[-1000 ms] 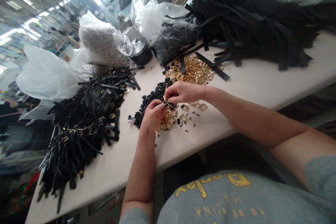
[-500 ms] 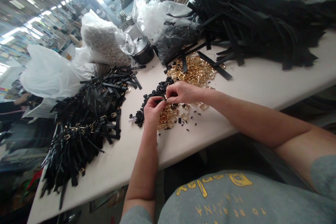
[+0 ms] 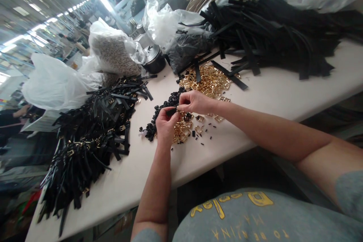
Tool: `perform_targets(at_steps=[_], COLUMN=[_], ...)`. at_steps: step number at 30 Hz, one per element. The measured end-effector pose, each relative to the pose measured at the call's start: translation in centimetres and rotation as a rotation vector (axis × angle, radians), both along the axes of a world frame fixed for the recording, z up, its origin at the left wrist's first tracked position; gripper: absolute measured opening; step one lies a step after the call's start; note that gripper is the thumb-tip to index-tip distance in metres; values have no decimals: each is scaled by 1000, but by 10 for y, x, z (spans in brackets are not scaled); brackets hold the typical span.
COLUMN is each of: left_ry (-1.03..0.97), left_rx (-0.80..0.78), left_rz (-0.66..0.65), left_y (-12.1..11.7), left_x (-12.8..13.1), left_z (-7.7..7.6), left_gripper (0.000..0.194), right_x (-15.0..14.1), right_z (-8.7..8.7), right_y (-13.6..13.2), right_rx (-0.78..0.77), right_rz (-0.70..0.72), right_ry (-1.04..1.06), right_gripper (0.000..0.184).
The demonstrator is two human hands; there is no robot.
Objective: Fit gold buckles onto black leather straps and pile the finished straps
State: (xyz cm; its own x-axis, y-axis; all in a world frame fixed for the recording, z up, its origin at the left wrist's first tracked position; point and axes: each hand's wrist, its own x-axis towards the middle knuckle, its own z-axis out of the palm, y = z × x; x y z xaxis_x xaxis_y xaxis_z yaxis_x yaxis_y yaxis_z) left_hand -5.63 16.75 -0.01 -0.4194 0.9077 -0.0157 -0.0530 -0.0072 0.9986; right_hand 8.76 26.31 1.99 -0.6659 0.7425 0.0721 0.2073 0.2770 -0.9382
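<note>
My left hand is closed on a short black strap, pinched between thumb and fingers. The fingertips of my right hand meet it at the strap's end, closed in a pinch; what they grip there is mostly covered by the fingers. Both hands are just above a heap of gold buckles. Small black loops lie in a pile beside and behind my left hand. More gold buckles and a few tiny black bits are scattered in front of my hands.
Black straps with gold buckles are piled on the left of the table. A big stack of long black straps covers the back right. Behind stand plastic bags and a black pot with a metal lid.
The view has shifted slightly, so the table contents appear a little lower. My hands stay together, and more of the black strap shows in my left hand.
</note>
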Motion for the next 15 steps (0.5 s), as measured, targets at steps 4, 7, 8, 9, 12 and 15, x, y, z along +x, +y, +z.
perform_targets(at_steps=[4,7,8,9,12,15], left_ry=[-68,-92,-98,-104,-127,-164], left_rx=[-23,-32,-33,-35,-51,-62], left_rz=[-8,-6,-6,-7,0,3], left_y=[0,0,0,0,0,0], left_x=[2,2,1,1,0,-2], left_z=[0,1,1,2,1,0], left_gripper=[36,35,34,34,34,35], right_x=[-1,-1,-1,0,3,6], right_z=[-2,0,0,2,4,3], right_y=[0,-1,-2,-2,-1,1], right_rx=[-210,-295,-308,-320,-351,-374], right_rz=[28,49,58,70,133,185], right_ry=[54,74,81,87,97,96], right_gripper=[15,15,15,14,10,6])
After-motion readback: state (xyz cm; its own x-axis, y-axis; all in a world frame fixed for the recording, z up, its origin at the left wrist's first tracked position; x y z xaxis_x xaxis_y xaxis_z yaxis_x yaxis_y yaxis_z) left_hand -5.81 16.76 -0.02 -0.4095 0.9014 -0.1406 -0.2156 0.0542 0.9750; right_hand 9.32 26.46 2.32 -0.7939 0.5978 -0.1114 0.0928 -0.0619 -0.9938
